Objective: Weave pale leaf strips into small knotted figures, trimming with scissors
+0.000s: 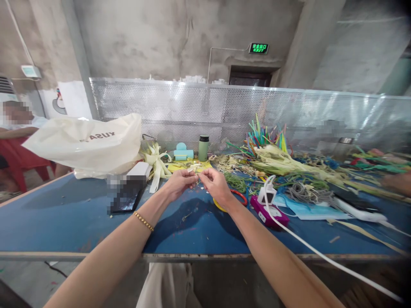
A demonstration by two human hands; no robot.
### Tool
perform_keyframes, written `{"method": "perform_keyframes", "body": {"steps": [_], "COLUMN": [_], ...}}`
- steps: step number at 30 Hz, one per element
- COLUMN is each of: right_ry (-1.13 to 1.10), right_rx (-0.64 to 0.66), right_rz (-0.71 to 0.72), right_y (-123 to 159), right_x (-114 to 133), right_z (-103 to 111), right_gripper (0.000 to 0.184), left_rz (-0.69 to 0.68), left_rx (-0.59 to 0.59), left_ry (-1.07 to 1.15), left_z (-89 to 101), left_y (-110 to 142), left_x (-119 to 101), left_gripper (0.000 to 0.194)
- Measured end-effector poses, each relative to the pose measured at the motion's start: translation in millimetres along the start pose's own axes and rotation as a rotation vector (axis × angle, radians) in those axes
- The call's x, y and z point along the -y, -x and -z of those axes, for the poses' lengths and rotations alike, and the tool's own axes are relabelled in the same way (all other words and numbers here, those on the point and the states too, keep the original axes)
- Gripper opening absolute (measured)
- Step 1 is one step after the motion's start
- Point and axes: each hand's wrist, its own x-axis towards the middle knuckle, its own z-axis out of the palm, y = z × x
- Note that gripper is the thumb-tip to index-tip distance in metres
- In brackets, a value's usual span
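My left hand (178, 185) and my right hand (215, 185) meet above the middle of the blue table (105, 233), fingertips pinched close together. Between them is a small pale piece (193, 168) that looks like corn husk; the fingers cover much of it. Under my right wrist lie scissors with a red and yellow handle (240, 196), partly hidden by the arm. Just beyond my hands, husk scraps lie on a yellow sheet (175, 167). A bundle of pale husk leaves (156, 160) is left of them, and green cord (236, 182) lies to the right.
A white plastic bag (86, 145) and a dark phone (126, 196) are on the left. A green bottle (203, 148) stands behind. To the right are a purple power strip (269, 214) with a white cable, husks (279, 160) and blue masks (314, 208). A person sits far left.
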Motion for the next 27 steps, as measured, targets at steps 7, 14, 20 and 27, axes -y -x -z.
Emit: {"method": "perform_keyframes", "body": {"steps": [7, 14, 20, 27], "right_ry": [-0.045, 0.026, 0.080, 0.083], "right_rx": [0.083, 0.027, -0.001, -0.037], "right_rz": [0.008, 0.025, 0.027, -0.001], "right_y": [-0.6, -0.6, 0.6, 1.4], "right_x": [-2.7, -2.9, 2.8, 5.1], "right_z": [-0.6, 1.9, 4.9, 6.3], "right_gripper": [0.025, 0.020, 0.018, 0.019], "left_rz": [-0.023, 0.011, -0.061, -0.070], "left_rx": [-0.083, -0.040, -0.043, -0.056], "left_ry": [0.121, 0.165, 0.033, -0.016], "left_z": [-1.0, -2.3, -0.4, 0.1], "left_y": [-1.2, 0.5, -0.6, 0.4], "left_x": [0.8, -1.4, -2.2, -6.6], "left_gripper": [0.027, 0.028, 0.028, 0.029]}}
